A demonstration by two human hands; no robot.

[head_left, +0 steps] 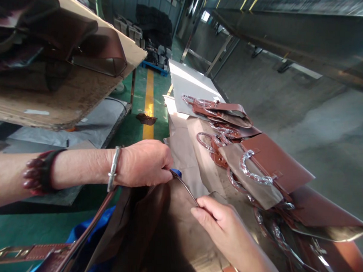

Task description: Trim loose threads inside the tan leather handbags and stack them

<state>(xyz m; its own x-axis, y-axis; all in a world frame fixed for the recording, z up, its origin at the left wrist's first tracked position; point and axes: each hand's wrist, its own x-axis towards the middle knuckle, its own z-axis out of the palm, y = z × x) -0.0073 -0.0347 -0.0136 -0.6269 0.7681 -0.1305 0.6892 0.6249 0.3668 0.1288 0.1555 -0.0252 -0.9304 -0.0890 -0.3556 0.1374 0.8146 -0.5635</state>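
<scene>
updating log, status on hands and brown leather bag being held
Left hand, right hand: both pinching thin brown edge. Tan-lined brown leather bag open. Reddish leather bags with plastic-wrapped handles at right, not blocking.

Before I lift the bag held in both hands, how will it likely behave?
The bag may sag, since its lining looks soft and folded. Its thin rim probably bends easily. The strap might swing, as its metal-tipped end juts out free.
</scene>
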